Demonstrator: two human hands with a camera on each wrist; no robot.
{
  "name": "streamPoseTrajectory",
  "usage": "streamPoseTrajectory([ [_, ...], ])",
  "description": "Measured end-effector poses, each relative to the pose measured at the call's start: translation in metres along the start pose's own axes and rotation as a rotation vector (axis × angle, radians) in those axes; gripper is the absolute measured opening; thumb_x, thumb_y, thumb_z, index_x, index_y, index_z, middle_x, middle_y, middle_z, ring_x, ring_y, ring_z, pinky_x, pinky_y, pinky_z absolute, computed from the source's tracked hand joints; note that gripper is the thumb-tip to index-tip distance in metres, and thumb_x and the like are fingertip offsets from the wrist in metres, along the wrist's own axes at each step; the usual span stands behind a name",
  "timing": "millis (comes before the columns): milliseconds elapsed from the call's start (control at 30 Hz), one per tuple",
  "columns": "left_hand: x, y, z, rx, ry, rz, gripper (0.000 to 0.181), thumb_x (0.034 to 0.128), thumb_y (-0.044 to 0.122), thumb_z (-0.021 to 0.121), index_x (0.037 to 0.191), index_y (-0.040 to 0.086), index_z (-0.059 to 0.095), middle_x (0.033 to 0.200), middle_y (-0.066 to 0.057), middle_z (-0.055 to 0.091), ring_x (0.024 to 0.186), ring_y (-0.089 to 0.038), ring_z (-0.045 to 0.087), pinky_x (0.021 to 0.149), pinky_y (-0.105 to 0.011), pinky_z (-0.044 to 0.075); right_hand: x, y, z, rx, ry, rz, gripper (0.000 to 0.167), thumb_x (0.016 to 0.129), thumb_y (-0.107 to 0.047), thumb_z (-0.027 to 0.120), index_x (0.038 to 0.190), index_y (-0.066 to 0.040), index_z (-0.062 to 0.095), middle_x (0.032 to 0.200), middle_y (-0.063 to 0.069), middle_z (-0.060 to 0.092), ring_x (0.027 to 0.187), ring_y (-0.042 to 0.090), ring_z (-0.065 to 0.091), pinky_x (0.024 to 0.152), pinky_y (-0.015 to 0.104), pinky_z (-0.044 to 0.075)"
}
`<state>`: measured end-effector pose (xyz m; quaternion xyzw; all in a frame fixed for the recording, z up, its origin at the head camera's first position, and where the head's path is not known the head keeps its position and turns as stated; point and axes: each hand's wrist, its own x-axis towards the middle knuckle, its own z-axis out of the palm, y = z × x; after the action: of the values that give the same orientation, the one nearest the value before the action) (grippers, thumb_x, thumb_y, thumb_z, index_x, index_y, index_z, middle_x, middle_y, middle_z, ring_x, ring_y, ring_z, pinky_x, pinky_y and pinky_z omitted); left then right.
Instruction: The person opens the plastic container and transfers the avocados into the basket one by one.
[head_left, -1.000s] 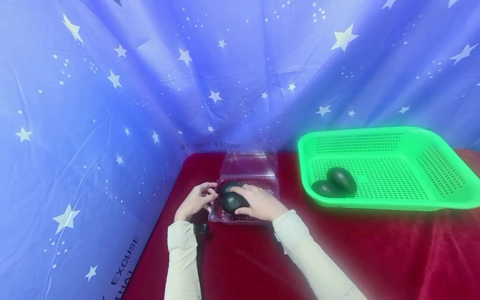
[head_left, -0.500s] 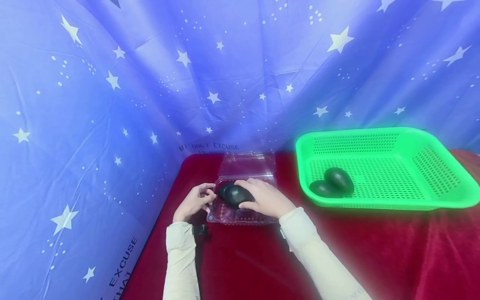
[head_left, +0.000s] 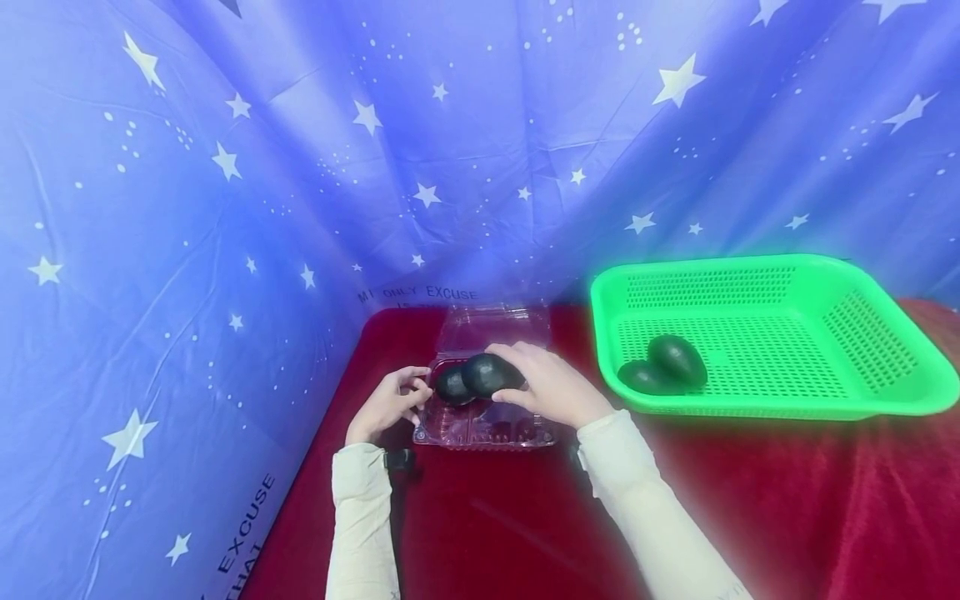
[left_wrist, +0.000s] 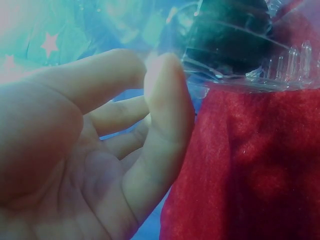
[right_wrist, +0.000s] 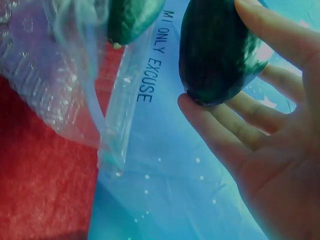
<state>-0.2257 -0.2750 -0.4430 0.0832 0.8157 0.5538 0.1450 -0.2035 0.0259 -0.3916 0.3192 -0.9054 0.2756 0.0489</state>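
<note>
A clear plastic clamshell box (head_left: 480, 435) lies with its lid folded back on the red cloth. In its back left part sits a dark green avocado (head_left: 452, 387). My right hand (head_left: 558, 383) grips a second avocado (head_left: 489, 375), thumb on one side and fingers on the other; in the right wrist view this avocado (right_wrist: 215, 55) appears raised above the box. My left hand (head_left: 386, 406) is at the box's left edge, thumb and forefinger pinching the rim. In the left wrist view the thumb and finger of the left hand (left_wrist: 120, 135) meet beside the clear wall.
To the right stands a green plastic basket (head_left: 772, 407) with perforated walls. Two avocados (head_left: 678, 360) lie together in its left part. A blue curtain with white stars (head_left: 450, 125) hangs behind and at the left of the red-covered table (head_left: 495, 533).
My right hand has moved right and slightly away from me with its avocado, uncovering more of the avocado in the box. The left hand has stayed at the box's edge.
</note>
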Motion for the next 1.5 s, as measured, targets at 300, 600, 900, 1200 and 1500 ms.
streamPoseTrajectory([
  [300,0.000,0.000,0.000,0.000,-0.007,0.009,0.047,0.0943,-0.001,0.061,0.137,-0.011,0.046,0.096,-0.014,0.057,0.067,-0.013,0.057,0.051,-0.024,0.055,-0.004,0.007,-0.011,0.015,0.040,0.014,0.069,0.084,-0.038,0.079,0.143,-0.014,0.052,0.136,0.009,0.060,0.128,0.028,0.055,0.106,0.047,0.047],
  [600,0.001,0.000,0.001,-0.002,-0.003,0.008,0.046,0.0941,-0.001,0.062,0.137,-0.009,0.047,0.096,-0.014,0.057,0.067,-0.015,0.058,0.050,-0.024,0.055,-0.012,0.013,-0.021,0.000,0.070,0.023,0.070,0.085,-0.039,0.077,0.144,-0.012,0.050,0.133,0.012,0.061,0.125,0.029,0.057,0.105,0.049,0.047],
  [900,0.001,0.000,0.000,0.007,-0.005,0.010,0.047,0.0935,0.000,0.063,0.137,-0.009,0.048,0.096,-0.013,0.058,0.067,-0.016,0.058,0.051,-0.028,0.057,-0.020,0.019,-0.032,0.001,0.069,0.072,0.072,0.087,-0.041,0.075,0.148,-0.014,0.046,0.145,0.012,0.053,0.136,0.032,0.048,0.111,0.052,0.041],
  [1200,0.001,0.000,-0.001,0.015,-0.005,0.013,0.046,0.0942,0.000,0.062,0.137,-0.010,0.048,0.096,-0.013,0.058,0.066,-0.015,0.058,0.051,-0.030,0.057,-0.024,0.025,-0.041,0.034,0.079,0.101,0.073,0.087,-0.040,0.075,0.149,-0.015,0.044,0.146,0.012,0.052,0.136,0.032,0.046,0.110,0.054,0.041],
  [1500,0.002,-0.001,-0.001,0.013,-0.011,0.016,0.047,0.0943,0.000,0.062,0.137,-0.011,0.046,0.098,-0.016,0.058,0.068,-0.016,0.058,0.051,-0.031,0.057,-0.029,0.033,-0.050,0.044,0.103,0.132,0.074,0.088,-0.039,0.075,0.150,-0.015,0.043,0.148,0.012,0.050,0.138,0.032,0.045,0.111,0.054,0.040],
])
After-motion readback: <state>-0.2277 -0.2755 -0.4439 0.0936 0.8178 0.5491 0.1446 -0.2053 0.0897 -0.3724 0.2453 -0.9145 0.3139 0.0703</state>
